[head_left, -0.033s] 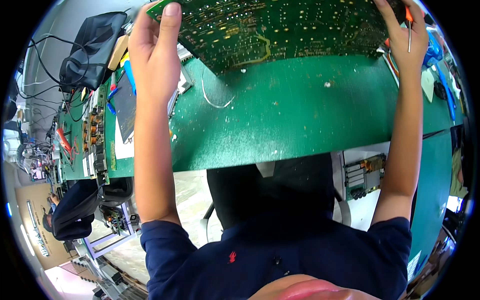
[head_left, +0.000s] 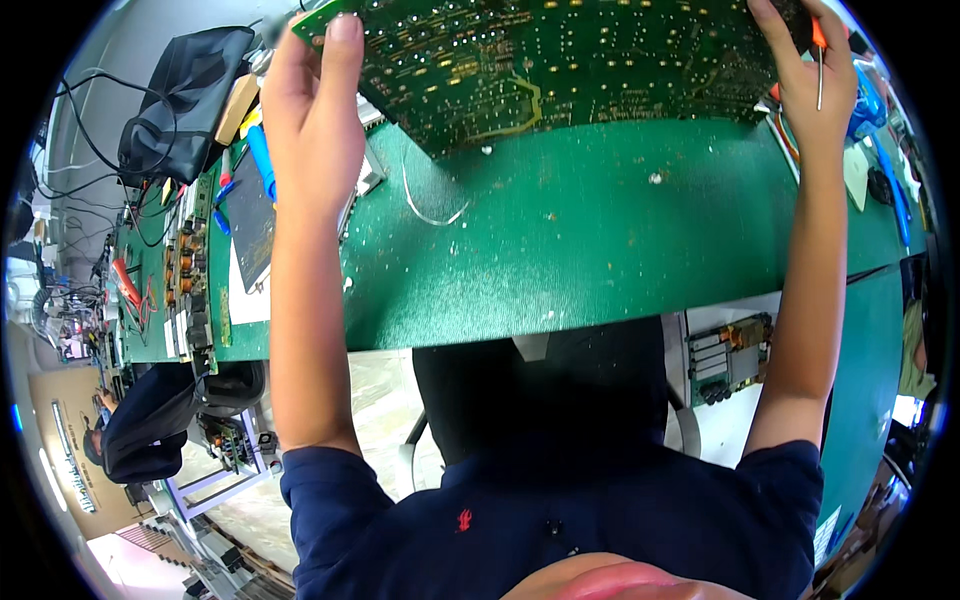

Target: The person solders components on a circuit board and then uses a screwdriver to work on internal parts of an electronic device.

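Observation:
A large green circuit board (head_left: 600, 75) is held up above the far part of the green table, its solder side facing me and its top cut off by the picture edge. My left hand (head_left: 325, 120) grips the left end, thumb lying over the face. At the right end my right hand (head_left: 815, 85) closes on the board, its thumb near the top edge. Tucked in that same hand is a slim tool with an orange handle (head_left: 818, 35) and a thin metal shaft, apparently a screwdriver. The fingers behind the board are hidden.
On the green table (head_left: 560, 240) lie a curved white wire (head_left: 425, 212) and small scraps. Left stand a dark flat panel (head_left: 248, 215), another component board (head_left: 188, 265) and a black bag (head_left: 190, 95). Blue tools (head_left: 890, 185) lie right; a board (head_left: 730, 355) sits below the table edge.
The board and both hands sit very slightly lower in the picture, and the table edge has shifted a little too. Both hands keep their hold.

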